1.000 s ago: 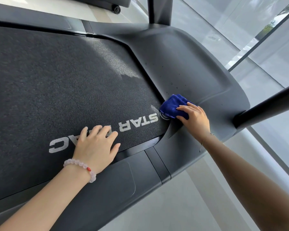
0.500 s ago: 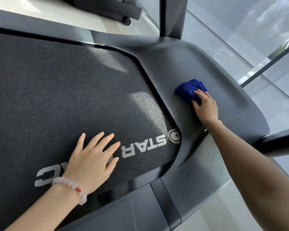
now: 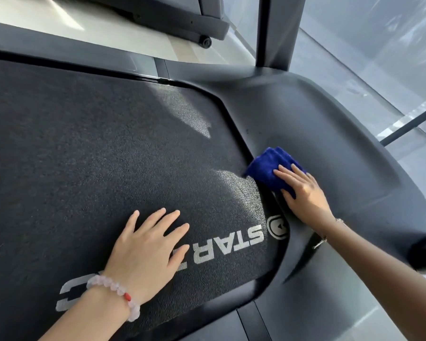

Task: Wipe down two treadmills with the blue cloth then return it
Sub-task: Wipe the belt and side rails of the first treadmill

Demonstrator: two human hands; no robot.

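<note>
Head view: wiping step in hand, right hand (image 3: 305,195) pressing the folded blue cloth (image 3: 271,168) with flat fingers on the motor cover (image 3: 330,134) right at the belt edge; left hand (image 3: 145,252) splayed flat on the treadmill belt (image 3: 84,156), gripping nothing. Next move likely needs steady downward pressure along the cover's curved seam. Cover is matte dark plastic, belt gritty; second treadmill (image 3: 182,18) behind, glass wall (image 3: 367,45) to the right
</note>
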